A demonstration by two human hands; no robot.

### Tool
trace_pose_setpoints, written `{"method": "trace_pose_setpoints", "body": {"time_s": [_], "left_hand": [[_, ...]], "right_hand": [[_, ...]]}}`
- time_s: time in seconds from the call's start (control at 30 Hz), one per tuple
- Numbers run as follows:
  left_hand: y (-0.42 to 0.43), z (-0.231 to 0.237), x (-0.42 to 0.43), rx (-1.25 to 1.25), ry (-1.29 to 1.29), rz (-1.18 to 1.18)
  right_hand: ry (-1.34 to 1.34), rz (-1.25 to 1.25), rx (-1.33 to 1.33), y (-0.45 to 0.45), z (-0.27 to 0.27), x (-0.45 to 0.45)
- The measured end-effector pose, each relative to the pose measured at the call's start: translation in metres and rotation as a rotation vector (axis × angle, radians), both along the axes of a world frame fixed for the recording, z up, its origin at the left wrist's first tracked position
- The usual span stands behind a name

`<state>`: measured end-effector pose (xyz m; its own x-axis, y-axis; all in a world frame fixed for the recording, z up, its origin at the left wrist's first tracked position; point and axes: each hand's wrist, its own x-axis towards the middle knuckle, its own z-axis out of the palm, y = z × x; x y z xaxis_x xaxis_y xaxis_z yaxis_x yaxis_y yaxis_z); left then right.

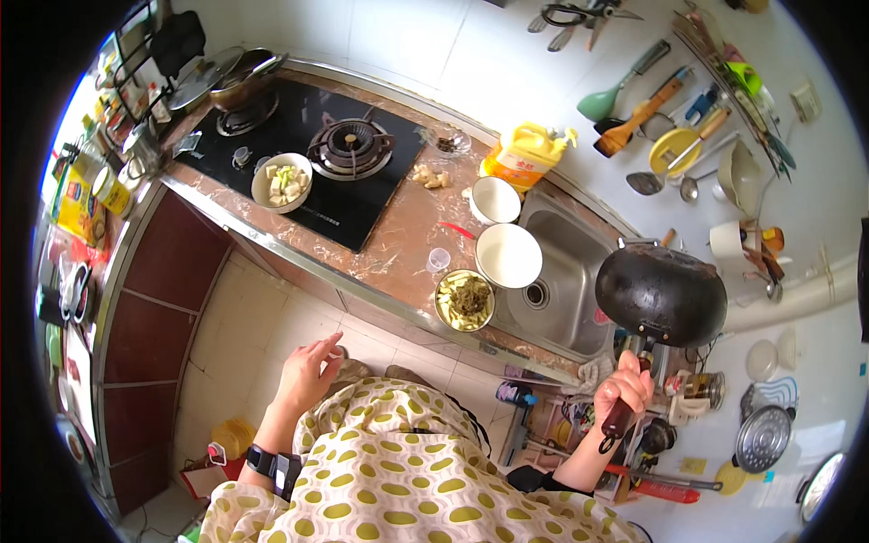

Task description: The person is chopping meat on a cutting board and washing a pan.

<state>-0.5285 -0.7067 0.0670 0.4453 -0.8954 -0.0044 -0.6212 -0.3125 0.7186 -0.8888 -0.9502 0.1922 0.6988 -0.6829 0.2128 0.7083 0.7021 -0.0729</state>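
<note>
My right hand (623, 390) is closed around the dark handle of a black wok (658, 295), which is tilted with its underside showing beside the sink. My left hand (312, 366) is empty, fingers apart, in front of the counter edge. On the counter stand a bowl of cut pale vegetable with dark greens (467, 298), two white bowls, the nearer one (509, 255) partly over the sink rim and the farther one (495, 200) behind it, and a small clear plastic cup (438, 259). A bowl of tofu-like cubes (282, 182) sits on the black gas hob (360, 210).
The steel sink (567, 271) lies between the bowls and the wok. A yellow oil jug (526, 157) and ginger (430, 176) stand behind. The bare gas burner (350, 142) is beside a lidded pot (241, 88) at the far left. Utensils hang on the wall; a crowded rack stands at right.
</note>
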Motion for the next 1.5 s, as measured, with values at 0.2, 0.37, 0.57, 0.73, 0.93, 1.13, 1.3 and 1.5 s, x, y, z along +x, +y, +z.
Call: {"method": "trace_pose_setpoints", "body": {"time_s": [0.2, 0.37, 0.57, 0.73, 0.93, 1.13, 1.3, 1.5], "left_hand": [[-0.004, 0.002, 0.001, 0.005, 0.017, -0.022], [-0.01, -0.003, 0.003, 0.006, 0.022, -0.044], [-0.017, -0.011, 0.004, -0.008, 0.015, -0.087], [-0.001, -0.012, 0.015, -0.034, -0.009, -0.02], [0.053, -0.003, 0.039, -0.01, 0.003, 0.211], [0.115, -0.015, 0.066, 0.106, 0.093, 0.461], [0.145, -0.013, 0.105, 0.107, 0.097, 0.53], [0.161, -0.013, 0.144, 0.086, 0.049, 0.557]], "right_hand": [[0.258, -0.009, -0.037, 0.002, 0.001, 0.004], [0.71, -0.07, -0.125, 0.017, 0.008, 0.008], [1.137, 0.008, -0.413, 0.018, 0.025, 0.051], [1.22, 0.15, -0.664, -0.007, 0.019, 0.136], [1.313, 0.116, -0.873, -0.032, -0.01, 0.265], [1.319, 0.112, -1.0, -0.066, -0.061, 0.372], [1.366, 0.073, -0.995, -0.061, -0.079, 0.43], [1.415, 0.043, -0.931, -0.07, -0.101, 0.464]]}}
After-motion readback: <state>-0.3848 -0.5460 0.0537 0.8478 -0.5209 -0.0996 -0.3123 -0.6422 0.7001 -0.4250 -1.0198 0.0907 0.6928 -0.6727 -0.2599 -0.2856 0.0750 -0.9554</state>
